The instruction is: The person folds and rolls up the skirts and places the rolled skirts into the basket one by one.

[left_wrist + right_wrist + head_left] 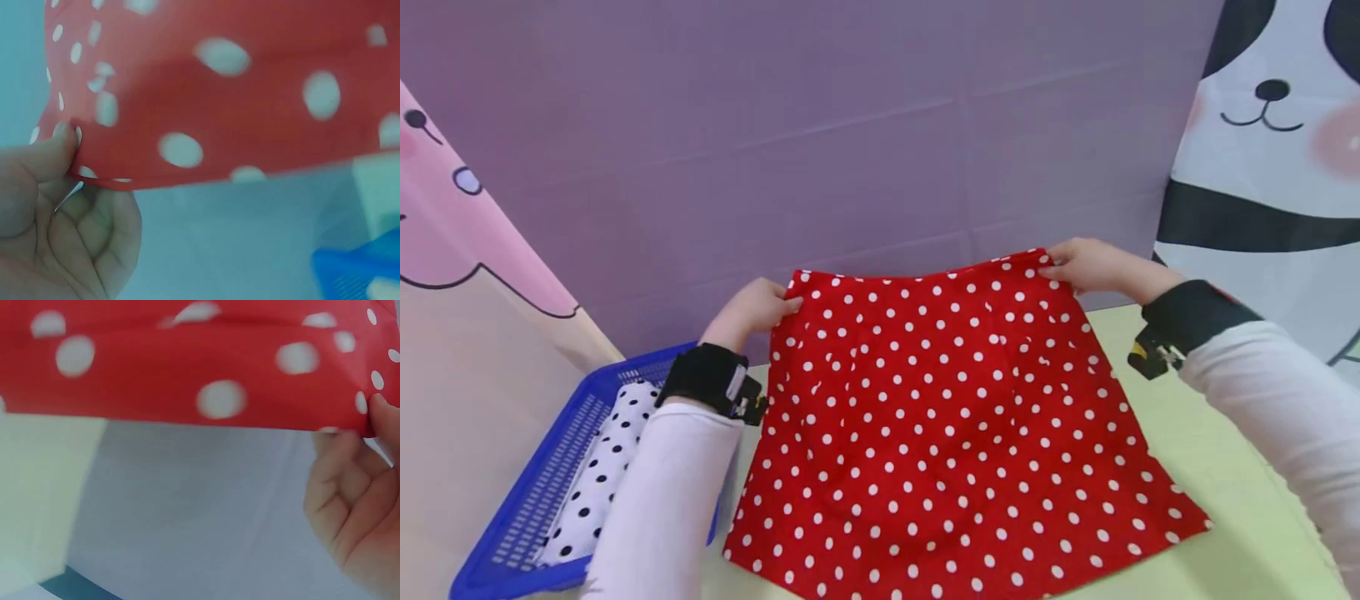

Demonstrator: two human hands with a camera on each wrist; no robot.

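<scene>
A red skirt (925, 400) with white polka dots hangs spread out between my two hands, its narrow top edge raised and its wider hem lower down over the table. At the top left corner my left hand (756, 307) pinches the cloth; in the left wrist view the thumb (59, 150) presses on one face, with the fingers behind. The opposite top corner is pinched by my right hand (1093, 265). In the right wrist view that hand (359, 506) grips the edge between thumb and fingers. The skirt's lowest edge runs partly out of the head view.
To the left stands a blue plastic basket (542, 475), partly behind my left forearm. A folded white cloth with black dots (613, 450) lies in it. Beneath the skirt is a pale green table (1247, 483). A purple backdrop (865, 150) rises behind, with a panda print (1262, 200) at right.
</scene>
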